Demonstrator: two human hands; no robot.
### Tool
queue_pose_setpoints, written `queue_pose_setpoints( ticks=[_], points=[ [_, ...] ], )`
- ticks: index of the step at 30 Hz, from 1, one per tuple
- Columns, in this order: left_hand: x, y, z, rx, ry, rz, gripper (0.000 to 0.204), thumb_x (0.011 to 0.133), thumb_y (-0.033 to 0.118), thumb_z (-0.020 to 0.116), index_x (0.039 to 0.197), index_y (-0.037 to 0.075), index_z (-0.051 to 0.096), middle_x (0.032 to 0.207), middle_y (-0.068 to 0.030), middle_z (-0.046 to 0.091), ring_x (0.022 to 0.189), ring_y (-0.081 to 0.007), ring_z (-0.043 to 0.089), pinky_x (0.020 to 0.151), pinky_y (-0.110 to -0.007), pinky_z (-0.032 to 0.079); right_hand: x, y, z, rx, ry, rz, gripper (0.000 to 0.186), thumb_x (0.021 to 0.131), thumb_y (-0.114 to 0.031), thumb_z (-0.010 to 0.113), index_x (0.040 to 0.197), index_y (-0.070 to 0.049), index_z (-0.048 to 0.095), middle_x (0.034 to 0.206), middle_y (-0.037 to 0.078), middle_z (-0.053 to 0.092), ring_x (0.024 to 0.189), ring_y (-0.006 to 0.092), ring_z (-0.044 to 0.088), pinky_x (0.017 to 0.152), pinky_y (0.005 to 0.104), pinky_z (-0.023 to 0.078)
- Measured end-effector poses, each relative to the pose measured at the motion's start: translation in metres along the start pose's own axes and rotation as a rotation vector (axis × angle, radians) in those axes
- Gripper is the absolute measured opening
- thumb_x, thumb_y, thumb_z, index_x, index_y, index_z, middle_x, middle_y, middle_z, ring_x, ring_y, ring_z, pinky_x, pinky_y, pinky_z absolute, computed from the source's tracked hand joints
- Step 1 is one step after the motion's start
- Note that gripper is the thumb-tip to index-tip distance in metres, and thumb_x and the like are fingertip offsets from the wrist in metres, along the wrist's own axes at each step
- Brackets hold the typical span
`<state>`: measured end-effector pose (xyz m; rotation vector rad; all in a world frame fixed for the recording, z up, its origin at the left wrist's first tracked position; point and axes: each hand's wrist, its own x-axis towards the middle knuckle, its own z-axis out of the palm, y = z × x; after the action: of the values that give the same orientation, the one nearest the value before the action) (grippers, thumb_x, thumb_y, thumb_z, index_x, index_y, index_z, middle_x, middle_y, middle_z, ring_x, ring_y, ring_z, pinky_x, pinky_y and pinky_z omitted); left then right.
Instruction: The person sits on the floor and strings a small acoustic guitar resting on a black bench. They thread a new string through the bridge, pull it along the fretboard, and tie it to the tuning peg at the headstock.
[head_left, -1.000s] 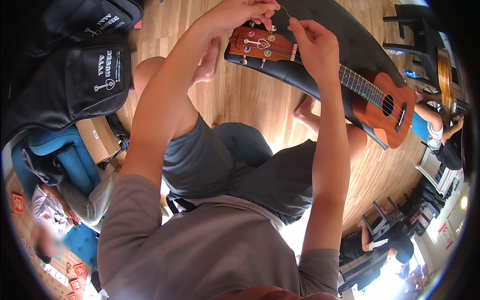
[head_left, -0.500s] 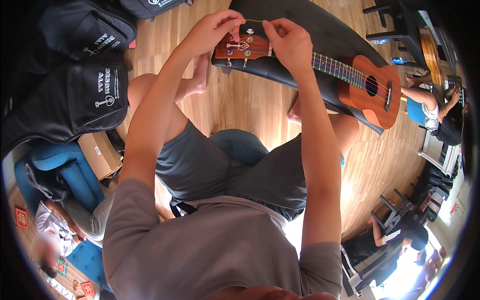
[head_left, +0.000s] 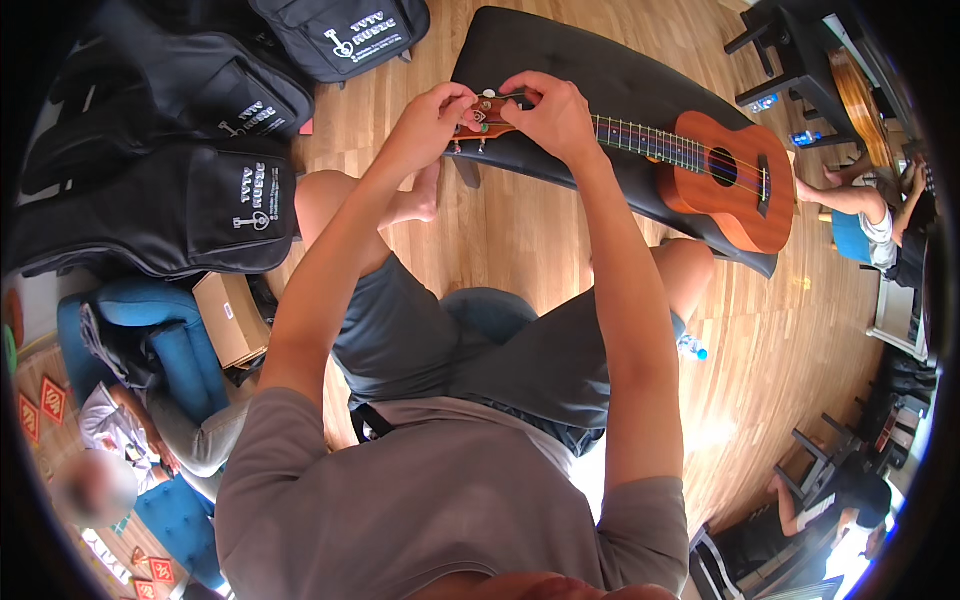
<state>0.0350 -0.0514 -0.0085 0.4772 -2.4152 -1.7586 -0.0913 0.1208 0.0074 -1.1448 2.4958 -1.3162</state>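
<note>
A brown ukulele point(head_left: 728, 218) lies face up on a long black padded bench, its neck pointing left. Both hands are over its headstock point(head_left: 488, 131), which they partly cover. My left hand point(head_left: 440, 118) is closed in a pinch at the headstock's far left end, by the tuning pegs. My right hand point(head_left: 550, 118) pinches beside it, above the nut end of the neck. Between the fingertips runs a thin string point(head_left: 511, 96), close over the headstock. Exactly where its ends go is hidden by the fingers.
The black bench point(head_left: 560, 60) stands beyond my knees on a wooden floor. Black instrument bags point(head_left: 215, 215) and a cardboard box point(head_left: 232, 318) are at the left. A water bottle point(head_left: 694, 347) is by my right leg. Other people sit at the far left and right.
Both hands have come down closer to the headstock, with the string lowered between them. The whole view has shifted a little, and the ukulele stays on the bench.
</note>
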Motion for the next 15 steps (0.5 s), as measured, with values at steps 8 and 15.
queue_pose_setpoints(
  ticks=[8, 15],
  points=[
    [-0.013, 0.019, 0.03, -0.2, 0.108, -0.079, 0.025, 0.105, 0.014, 0.051, 0.119, -0.005, 0.059, 0.097, -0.0123, 0.068, 0.089, -0.0198, 0.072, 0.08, -0.029, 0.058, -0.007, 0.009, -0.012, -0.052, -0.07, -0.25, 0.02, 0.07, -0.029, 0.078, 0.087, -0.019, 0.078, 0.081, 0.0, 0.068, 0.075, 0.0203, 0.065, 0.079, 0.0335, 0.041],
    [-0.019, 0.036, 0.046, -0.146, 0.189, -0.096, 0.025, 0.104, 0.016, 0.053, 0.116, -0.006, 0.059, 0.093, -0.0103, 0.067, 0.083, -0.0185, 0.071, 0.078, -0.028, 0.055, -0.012, 0.007, -0.004, -0.314, -0.004, -0.363, 0.022, 0.077, -0.041, 0.075, 0.085, -0.02, 0.075, 0.079, 0.001, 0.064, 0.075, 0.018, 0.064, 0.079, 0.0342, 0.038]
  ],
)
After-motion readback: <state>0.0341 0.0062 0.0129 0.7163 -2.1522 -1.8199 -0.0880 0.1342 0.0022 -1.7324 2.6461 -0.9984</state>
